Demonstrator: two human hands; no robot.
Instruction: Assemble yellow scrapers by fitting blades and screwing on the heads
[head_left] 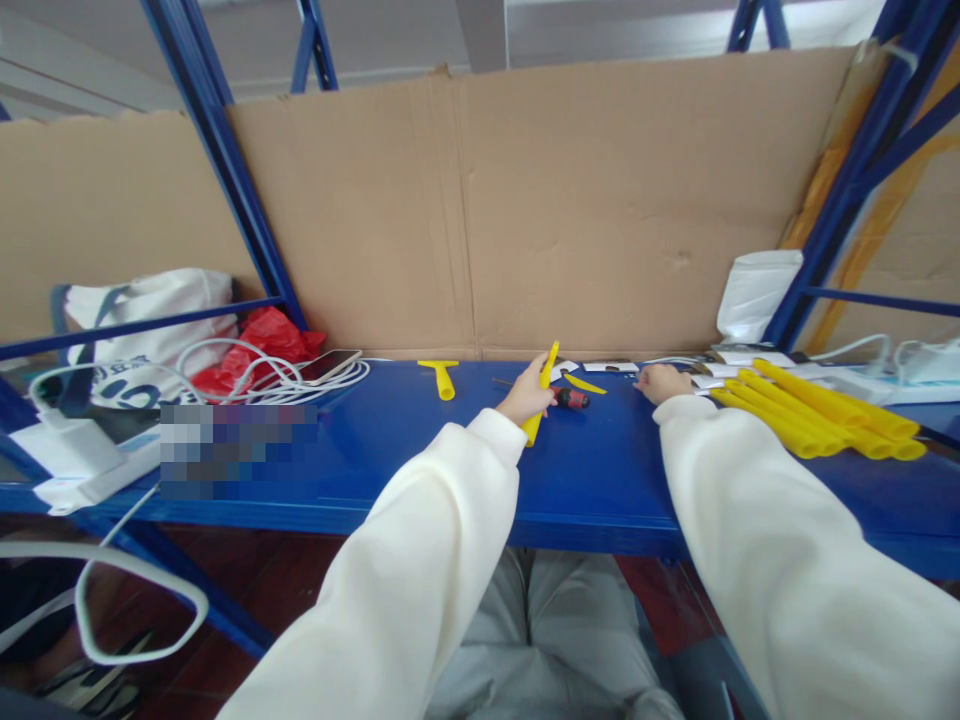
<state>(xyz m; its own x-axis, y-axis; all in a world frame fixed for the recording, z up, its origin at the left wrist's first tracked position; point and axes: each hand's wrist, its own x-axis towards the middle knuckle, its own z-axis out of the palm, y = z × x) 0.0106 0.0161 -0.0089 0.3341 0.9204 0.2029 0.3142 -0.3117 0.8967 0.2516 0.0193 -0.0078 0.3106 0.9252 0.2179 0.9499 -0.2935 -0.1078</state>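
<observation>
My left hand (527,390) is closed around a yellow plastic handle (533,428), held tilted over the blue tabletop. Just right of it lies a screwdriver (572,399) with a red and black grip, and a thin yellow strip (585,384) rests behind that. My right hand (663,382) has its fingers pinched together low over the table, beside small white cards (610,367); whatever is in the fingertips is too small to make out. A T-shaped yellow piece (445,383) with a tubular stem lies to the left.
Several yellow tubes (821,415) are piled at the right. White cables (330,380), a phone (330,366), a red plastic bag (259,345) and a cloth bag (150,335) crowd the left. Cardboard (585,200) walls the back between blue posts; a white pouch (757,295) leans there.
</observation>
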